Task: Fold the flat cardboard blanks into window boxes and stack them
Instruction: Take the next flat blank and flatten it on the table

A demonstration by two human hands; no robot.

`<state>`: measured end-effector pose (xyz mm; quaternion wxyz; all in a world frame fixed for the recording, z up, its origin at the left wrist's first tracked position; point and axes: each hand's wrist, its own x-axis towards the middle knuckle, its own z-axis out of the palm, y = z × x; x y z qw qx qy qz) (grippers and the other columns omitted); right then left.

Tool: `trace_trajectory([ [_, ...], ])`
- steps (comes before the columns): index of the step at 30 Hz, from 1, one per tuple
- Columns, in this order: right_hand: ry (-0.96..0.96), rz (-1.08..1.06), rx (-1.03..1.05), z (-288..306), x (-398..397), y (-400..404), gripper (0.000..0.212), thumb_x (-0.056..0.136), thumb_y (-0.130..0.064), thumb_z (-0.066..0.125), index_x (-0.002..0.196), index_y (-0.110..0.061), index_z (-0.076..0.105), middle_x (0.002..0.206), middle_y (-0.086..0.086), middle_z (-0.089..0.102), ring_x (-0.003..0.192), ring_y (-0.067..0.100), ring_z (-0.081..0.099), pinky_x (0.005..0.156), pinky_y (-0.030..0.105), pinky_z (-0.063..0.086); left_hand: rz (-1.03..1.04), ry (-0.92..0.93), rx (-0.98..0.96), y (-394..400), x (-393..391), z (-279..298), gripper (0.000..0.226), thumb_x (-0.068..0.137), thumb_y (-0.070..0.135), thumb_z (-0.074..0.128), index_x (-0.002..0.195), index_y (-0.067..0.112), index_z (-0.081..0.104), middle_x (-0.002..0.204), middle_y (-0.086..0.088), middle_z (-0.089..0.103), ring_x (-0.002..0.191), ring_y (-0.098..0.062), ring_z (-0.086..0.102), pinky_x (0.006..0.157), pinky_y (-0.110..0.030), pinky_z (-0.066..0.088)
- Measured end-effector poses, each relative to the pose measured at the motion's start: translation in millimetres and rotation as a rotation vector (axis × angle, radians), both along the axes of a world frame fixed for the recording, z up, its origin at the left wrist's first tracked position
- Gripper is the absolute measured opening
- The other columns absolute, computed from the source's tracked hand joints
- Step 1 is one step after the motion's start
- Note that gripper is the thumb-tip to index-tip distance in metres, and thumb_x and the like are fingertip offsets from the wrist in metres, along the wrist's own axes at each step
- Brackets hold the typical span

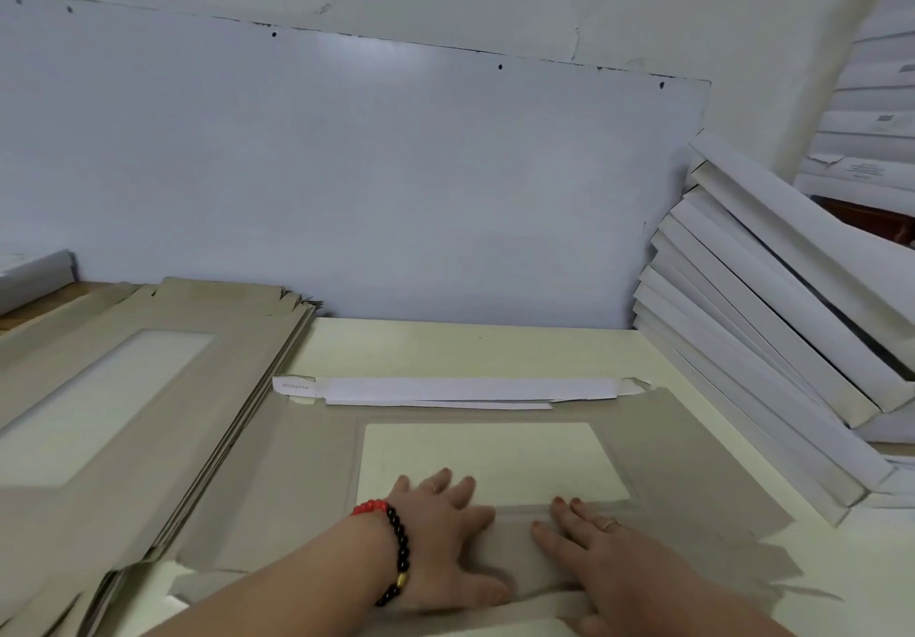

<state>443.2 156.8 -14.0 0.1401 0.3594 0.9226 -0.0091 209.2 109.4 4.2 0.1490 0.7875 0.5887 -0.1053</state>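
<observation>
Both hands, left hand (pixel 435 532) and right hand (pixel 589 542), press spread fingers flat on the blank (pixel 693 478); next, probably, lift its near flap

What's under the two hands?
Both the left hand and the right hand press flat on a grey cardboard blank with a clear window. Beneath it is the pale table. The cardboard directly under the palms is hidden.

One flat blank (pixel 317 478) is spread on the counter (pixel 445 344), under two hands (pixel 440 532) (pixel 594 542). One pile of blanks (pixel 148 388) and roughly ten stacked boxes (pixel 772 339) are seen.
</observation>
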Motion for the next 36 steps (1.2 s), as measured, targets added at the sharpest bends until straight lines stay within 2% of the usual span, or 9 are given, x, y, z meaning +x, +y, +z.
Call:
trace_trajectory([
  [5, 0.067, -0.014, 0.173, 10, 1, -17, 0.056, 0.095, -0.045, 0.047, 0.148, -0.039, 0.031, 0.158, 0.010, 0.025, 0.143, 0.017, 0.031, 0.110, 0.026, 0.031, 0.147, -0.075, -0.006, -34, 3, 4, 0.049, 0.100, 0.042, 0.041, 0.141, 0.016, 0.045, 0.155, 0.000, 0.031, 0.142, -0.017, 0.025, 0.114, -0.030, 0.026],
  [8, 0.148, 0.017, 0.276, 10, 9, -26, 0.036, 0.093, -0.054, 0.043, 0.106, -0.040, 0.073, 0.111, 0.001, 0.072, 0.094, 0.004, 0.070, 0.069, 0.013, 0.053, 0.148, 0.139, 0.072, -49, 8, -3, 0.040, 0.104, 0.032, 0.032, 0.136, 0.016, 0.049, 0.146, 0.003, 0.041, 0.134, -0.014, 0.037, 0.095, -0.013, 0.038],
  [10, 0.151, 0.049, 0.412, 2, 13, -28, 0.076, 0.104, -0.029, 0.008, 0.077, -0.036, 0.079, 0.082, -0.008, 0.075, 0.065, -0.001, 0.069, 0.045, 0.012, 0.049, 0.108, 0.152, 0.016, -53, 8, -1, 0.038, 0.103, 0.021, 0.029, 0.129, 0.001, 0.047, 0.138, -0.015, 0.046, 0.127, -0.030, 0.045, 0.096, -0.035, 0.041],
  [12, 0.138, 0.019, 0.442, -3, 18, -29, 0.069, 0.095, -0.013, 0.018, 0.072, -0.035, 0.079, 0.077, -0.010, 0.075, 0.059, -0.002, 0.068, 0.038, 0.014, 0.046, 0.074, 0.183, -0.020, -55, 8, 9, 0.035, 0.101, 0.014, 0.030, 0.125, -0.004, 0.047, 0.134, -0.021, 0.049, 0.120, -0.037, 0.050, 0.094, -0.047, 0.041],
  [14, 0.097, -0.004, 0.226, 9, 14, -34, 0.021, 0.072, -0.033, 0.058, 0.071, -0.038, 0.078, 0.077, -0.013, 0.074, 0.056, -0.004, 0.066, 0.038, 0.013, 0.045, 0.071, 0.224, 0.022, -53, 9, 11, 0.035, 0.099, 0.010, 0.030, 0.125, -0.003, 0.052, 0.133, -0.019, 0.052, 0.119, -0.036, 0.052, 0.094, -0.047, 0.042],
  [16, 0.038, -0.051, 0.145, 15, 11, -31, 0.039, 0.047, -0.047, 0.083, 0.085, -0.043, 0.077, 0.095, -0.014, 0.074, 0.070, -0.004, 0.069, 0.052, 0.012, 0.050, 0.063, 0.260, 0.038, -50, 9, 11, 0.036, 0.098, 0.010, 0.031, 0.123, 0.000, 0.056, 0.131, -0.018, 0.056, 0.118, -0.034, 0.054, 0.095, -0.044, 0.042],
  [20, 0.075, -0.037, 0.077, 13, 23, -13, 0.049, 0.101, -0.023, 0.035, 0.146, -0.041, 0.032, 0.157, -0.020, 0.019, 0.140, 0.005, 0.031, 0.111, 0.023, 0.028, 0.058, 0.303, 0.060, -43, 3, 16, 0.034, 0.096, 0.015, 0.036, 0.118, 0.008, 0.061, 0.122, -0.018, 0.061, 0.114, -0.036, 0.057, 0.093, -0.042, 0.045],
  [30, 0.068, -0.142, -0.031, 49, 27, 27, 0.018, 0.088, -0.043, 0.054, 0.098, -0.029, 0.059, 0.086, -0.013, 0.056, 0.083, 0.011, 0.052, 0.058, 0.020, 0.032, 0.131, 0.259, 0.066, -1, -21, 26, 0.017, 0.091, 0.021, 0.048, 0.105, 0.022, 0.057, 0.112, -0.006, 0.061, 0.104, -0.029, 0.060, 0.075, -0.031, 0.041],
  [36, 0.170, -0.239, 0.012, 37, 22, 48, 0.055, 0.074, -0.085, 0.035, 0.093, -0.036, 0.051, 0.076, -0.013, 0.054, 0.074, 0.009, 0.052, 0.064, 0.028, 0.039, 0.177, 0.006, -0.005, 24, -37, 33, 0.016, 0.089, 0.034, 0.053, 0.081, 0.020, 0.051, 0.070, 0.007, 0.049, 0.071, -0.019, 0.051, 0.061, -0.024, 0.038],
])
